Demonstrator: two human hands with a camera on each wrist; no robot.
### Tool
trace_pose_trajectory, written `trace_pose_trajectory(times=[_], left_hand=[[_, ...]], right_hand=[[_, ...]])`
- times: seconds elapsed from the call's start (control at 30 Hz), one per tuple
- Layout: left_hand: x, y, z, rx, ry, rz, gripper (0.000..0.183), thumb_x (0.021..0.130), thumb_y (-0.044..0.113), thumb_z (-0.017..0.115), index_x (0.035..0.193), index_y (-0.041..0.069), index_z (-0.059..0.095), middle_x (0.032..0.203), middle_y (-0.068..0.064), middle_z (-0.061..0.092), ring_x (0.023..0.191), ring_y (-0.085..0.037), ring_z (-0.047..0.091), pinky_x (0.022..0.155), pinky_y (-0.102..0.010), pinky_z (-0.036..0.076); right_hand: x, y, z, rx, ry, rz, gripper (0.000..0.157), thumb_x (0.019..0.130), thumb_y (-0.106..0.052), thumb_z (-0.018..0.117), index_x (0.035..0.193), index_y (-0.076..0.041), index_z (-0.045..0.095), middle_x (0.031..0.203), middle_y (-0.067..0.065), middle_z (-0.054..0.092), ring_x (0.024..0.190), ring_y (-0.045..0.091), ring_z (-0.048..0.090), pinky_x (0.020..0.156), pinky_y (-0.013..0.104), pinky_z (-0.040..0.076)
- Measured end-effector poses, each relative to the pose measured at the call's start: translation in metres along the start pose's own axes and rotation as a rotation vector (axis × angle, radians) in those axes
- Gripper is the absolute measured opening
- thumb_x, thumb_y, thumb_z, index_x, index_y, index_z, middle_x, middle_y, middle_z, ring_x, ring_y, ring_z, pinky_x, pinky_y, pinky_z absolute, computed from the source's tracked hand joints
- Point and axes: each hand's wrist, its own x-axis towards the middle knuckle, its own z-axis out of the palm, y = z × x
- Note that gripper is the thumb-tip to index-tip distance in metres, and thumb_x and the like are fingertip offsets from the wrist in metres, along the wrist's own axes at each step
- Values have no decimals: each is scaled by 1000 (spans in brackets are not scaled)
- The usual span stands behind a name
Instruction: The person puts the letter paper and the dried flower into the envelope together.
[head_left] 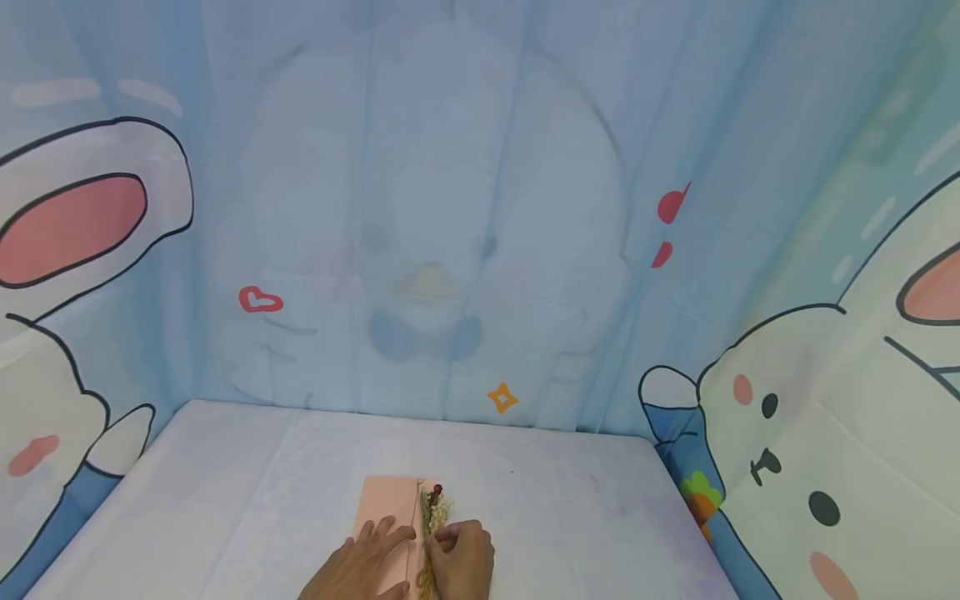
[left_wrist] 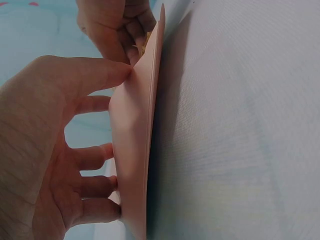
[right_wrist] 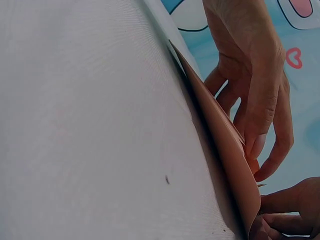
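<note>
A pink folded card (head_left: 382,497) lies on the white cloth at the front. Along its right part runs a small bunch of dried flowers (head_left: 437,510) with dark red and cream heads, its stems pointing toward me. My left hand (head_left: 365,560) presses on the card with spread fingers, and the left wrist view shows its fingertips on the card's (left_wrist: 131,135) surface. With thumb and forefinger, my right hand (head_left: 467,560) pinches the bunch below its heads. In the right wrist view the card (right_wrist: 227,150) is slightly bowed, and the right fingers partly hide behind its edge.
The white cloth-covered table (head_left: 585,517) stretches around the card. Behind it hangs a blue curtain (head_left: 442,208) printed with cartoon figures, and more printed cloth (head_left: 765,433) closes off the sides. Small dark specks (right_wrist: 167,179) lie on the cloth near the card.
</note>
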Motion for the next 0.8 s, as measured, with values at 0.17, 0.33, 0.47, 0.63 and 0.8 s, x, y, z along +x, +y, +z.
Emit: trace_pose_trajectory(times=[0.17, 0.33, 0.47, 0.63, 0.8], left_hand=[[-3, 0, 2, 30, 37, 26, 61, 105, 57, 67, 152, 20, 56, 161, -34, 52, 140, -73, 47, 103, -89, 40], [-3, 2, 1, 73, 42, 5, 63, 105, 60, 65, 156, 24, 55, 162, -31, 52, 140, -69, 50, 104, -85, 44], [-3, 2, 1, 84, 41, -7, 63, 104, 64, 63, 156, 28, 54, 161, -31, 53, 140, -68, 52, 104, -84, 45], [-4, 1, 2, 77, 56, 3, 64, 103, 64, 65, 155, 28, 55, 160, -31, 55, 140, -67, 52, 104, -82, 46], [-6, 2, 1, 39, 45, -18, 66, 104, 65, 63, 159, 30, 53, 164, -30, 51, 145, -67, 47, 109, -83, 42]], right_hand=[[1, -2, 2, 4, -45, 13, 13, 86, -7, 91, 77, -5, 83, 66, 1, 74, 57, 12, 67, 56, 33, 59], [2, -5, 4, 15, -77, 5, 12, 87, -9, 91, 78, -5, 84, 66, 1, 75, 57, 12, 68, 56, 32, 59], [2, -8, 7, 25, -92, -20, 14, 88, -9, 90, 77, -5, 84, 64, 1, 75, 56, 11, 68, 55, 30, 58], [1, -10, 9, 23, -125, -25, 11, 89, -6, 89, 79, -4, 85, 65, 2, 76, 57, 12, 69, 56, 31, 59], [0, -10, 10, 45, -151, -45, 6, 89, -4, 87, 83, -5, 85, 69, 3, 77, 59, 12, 70, 58, 31, 60]])
